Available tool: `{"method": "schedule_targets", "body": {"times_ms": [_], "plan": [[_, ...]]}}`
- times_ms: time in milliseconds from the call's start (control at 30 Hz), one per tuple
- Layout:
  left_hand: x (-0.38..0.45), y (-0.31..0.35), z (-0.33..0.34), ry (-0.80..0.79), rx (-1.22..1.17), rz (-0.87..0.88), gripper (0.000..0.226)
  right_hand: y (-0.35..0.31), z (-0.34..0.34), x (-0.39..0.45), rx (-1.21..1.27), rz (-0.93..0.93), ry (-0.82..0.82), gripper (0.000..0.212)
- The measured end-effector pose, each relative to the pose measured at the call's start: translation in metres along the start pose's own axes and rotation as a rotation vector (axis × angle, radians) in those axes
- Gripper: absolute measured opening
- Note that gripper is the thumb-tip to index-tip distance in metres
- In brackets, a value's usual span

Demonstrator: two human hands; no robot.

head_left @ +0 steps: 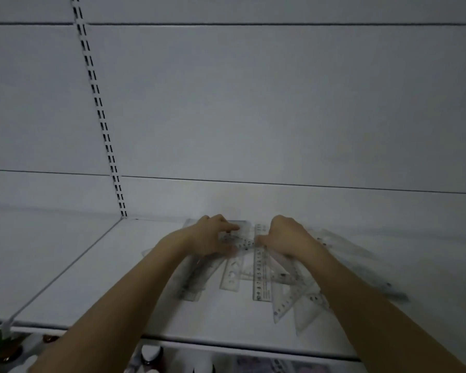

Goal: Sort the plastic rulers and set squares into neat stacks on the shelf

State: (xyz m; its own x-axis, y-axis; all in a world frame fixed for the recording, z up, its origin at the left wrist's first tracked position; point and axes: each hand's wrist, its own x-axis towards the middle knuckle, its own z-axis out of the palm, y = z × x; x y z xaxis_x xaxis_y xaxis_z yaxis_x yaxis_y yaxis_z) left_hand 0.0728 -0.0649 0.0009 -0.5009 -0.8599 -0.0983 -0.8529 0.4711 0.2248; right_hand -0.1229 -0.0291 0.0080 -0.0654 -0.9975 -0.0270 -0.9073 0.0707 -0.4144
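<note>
A loose pile of clear plastic rulers and set squares lies on the white shelf near its back wall. My left hand and my right hand both reach into the pile and pinch a clear ruler lying crosswise between them. Below it a straight ruler with printed numbers points toward me. A stencil ruler lies to its left, and set squares fan out at the right. More clear rulers lie partly under my left forearm.
The shelf's back panel rises right behind the pile, with a slotted upright at the left. A long clear ruler stretches off to the right. Below the shelf's front edge, bottles and other goods stand on a lower level.
</note>
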Motion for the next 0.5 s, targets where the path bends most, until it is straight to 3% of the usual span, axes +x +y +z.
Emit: {"method": "schedule_targets", "body": {"times_ms": [100,200,367,500], "plan": [[0.011,0.007,-0.011,-0.093,-0.03,-0.038,0.059,0.001,-0.003,0.015,-0.03,0.006,-0.012,0.042],[0.017,0.011,-0.015,-0.09,-0.127,-0.012,0.052,0.005,0.002,0.026,-0.05,0.007,-0.002,0.038],[0.017,0.004,-0.012,0.059,-0.173,0.039,0.047,0.015,0.008,0.037,0.001,-0.028,-0.023,0.036],[0.008,0.001,-0.009,0.226,-0.259,0.058,0.044,0.025,0.0,0.039,0.327,0.016,-0.077,0.038]]}}
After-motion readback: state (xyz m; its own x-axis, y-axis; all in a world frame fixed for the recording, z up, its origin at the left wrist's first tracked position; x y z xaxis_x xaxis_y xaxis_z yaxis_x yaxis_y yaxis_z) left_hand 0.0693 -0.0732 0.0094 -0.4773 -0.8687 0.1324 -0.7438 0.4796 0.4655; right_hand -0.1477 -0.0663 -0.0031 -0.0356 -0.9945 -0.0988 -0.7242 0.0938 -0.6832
